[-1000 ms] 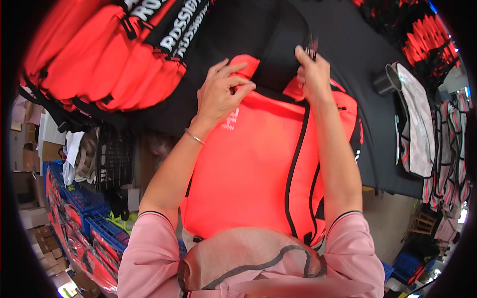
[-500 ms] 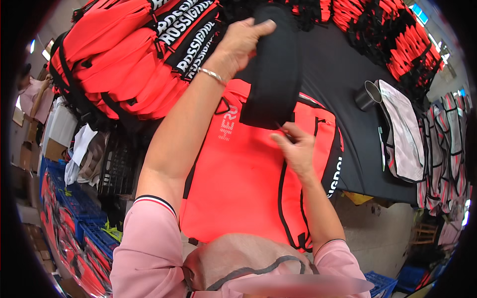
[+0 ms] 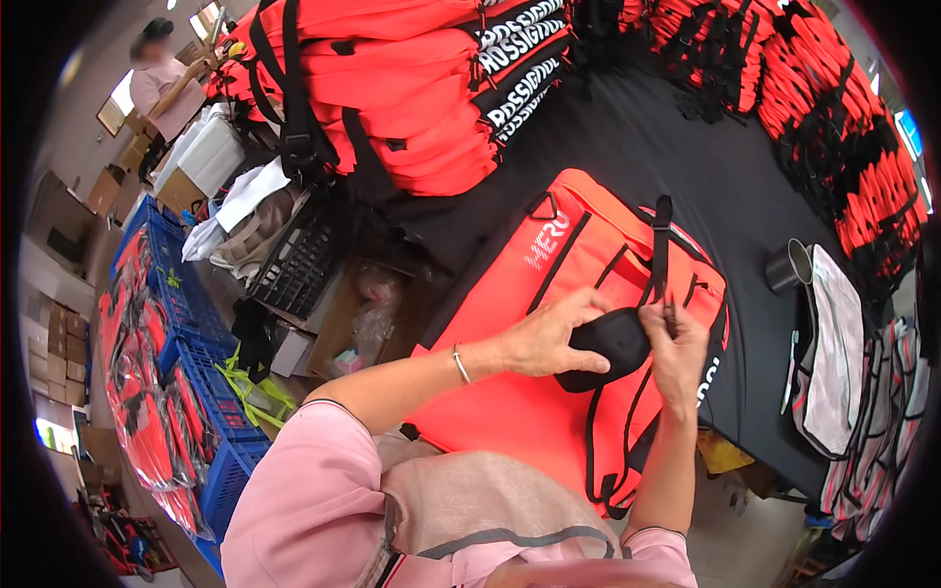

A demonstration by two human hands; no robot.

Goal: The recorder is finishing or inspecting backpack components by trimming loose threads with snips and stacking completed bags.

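Note:
A bright red-orange backpack (image 3: 490,416) with black piping lies in front of me on a black-covered table. Over its right part, my left hand (image 3: 554,338) grips a black padded strap (image 3: 613,343), which is bent into a rounded shape between my hands. My right hand (image 3: 678,358) is at the strap's right end, fingers pinched together. A small dark thing shows at those fingertips, too blurred to name. Just above that hand, a narrow black webbing strap (image 3: 663,235) rises from the backpack's upper part.
Stacked red backpacks (image 3: 402,108) stand at the far left, more piles (image 3: 804,98) at the far right. A metal cup (image 3: 787,267) and grey-pink fabric piece (image 3: 833,353) are on the right. Blue crates (image 3: 230,470) and a black crate (image 3: 299,260) stand left. Another person (image 3: 167,83) is beyond.
The black padded strap has come down from its raised, stretched-out position and is now bent low over the backpack. My left hand has lowered with it. The view has turned toward the left.

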